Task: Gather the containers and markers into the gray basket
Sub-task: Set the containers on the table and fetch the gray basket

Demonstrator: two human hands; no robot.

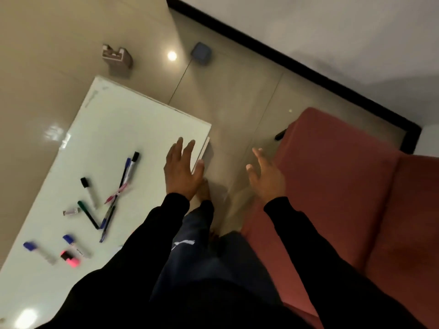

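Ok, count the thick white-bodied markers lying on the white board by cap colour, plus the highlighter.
Black-capped white markers: 2
Blue-capped white markers: 2
Pink highlighter with black cap: 1
Total: 5
The crossed thin pens are too blurred to count.

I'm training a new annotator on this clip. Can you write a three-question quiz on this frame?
1. True or false: the left hand holds a marker.
2. What colour is the highlighter on the white table?
3. The gray box sits: A) on the table, B) on the floor, C) on the red sofa.

Key: 1 false, both hands, the right hand too, are open and empty; 2 pink; 3 B.
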